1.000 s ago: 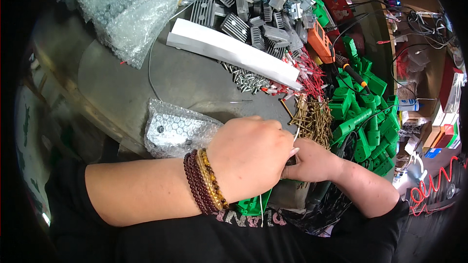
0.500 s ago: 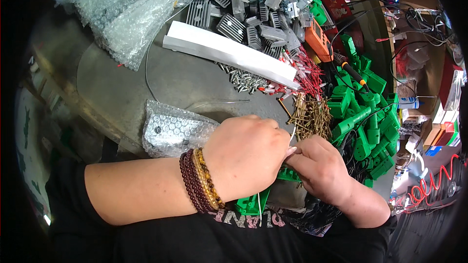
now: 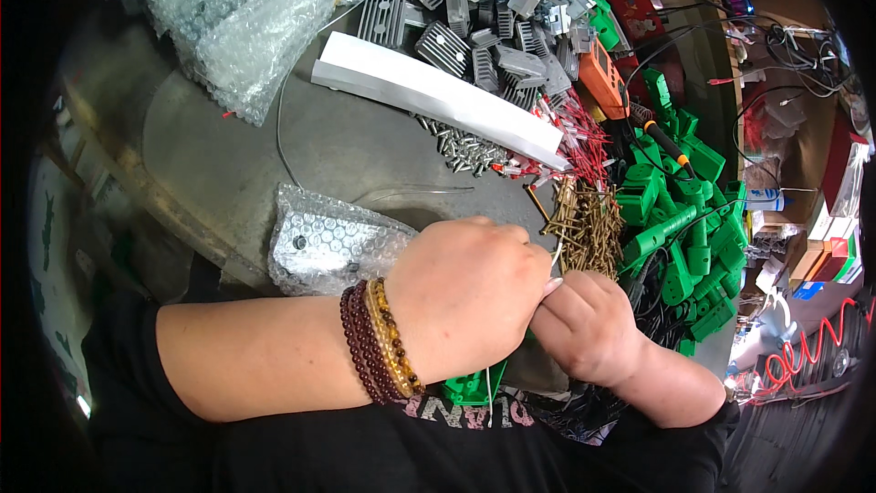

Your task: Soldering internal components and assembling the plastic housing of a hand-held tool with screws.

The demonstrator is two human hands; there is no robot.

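Observation:
My left hand (image 3: 474,297) is closed, its back turned up, with bead bracelets at the wrist. A thin white cord (image 3: 490,397) hangs below it, and a short white end sticks up between the hands, so the cord seems to pass through my left fist. Pressed against the left fingertips, my right hand (image 3: 589,324) is curled shut; what its fingers pinch is hidden. Under my left hand, close to my body, lies a green plastic housing (image 3: 467,390), mostly covered. Beside the left wrist is a bubble-wrapped packet (image 3: 333,246).
A folded white strip (image 3: 438,100) lies across the grey table (image 3: 210,146). Behind it are finned grey heat sinks (image 3: 444,47) and silver screws (image 3: 465,148). To the right lie brass screws (image 3: 589,224), green housings (image 3: 675,228), an orange meter (image 3: 602,78) and a screwdriver (image 3: 666,144).
My right hand has turned and its fingers have curled tighter against the left. Green plastic that showed between the hands is now mostly covered. The whole view has shifted slightly.

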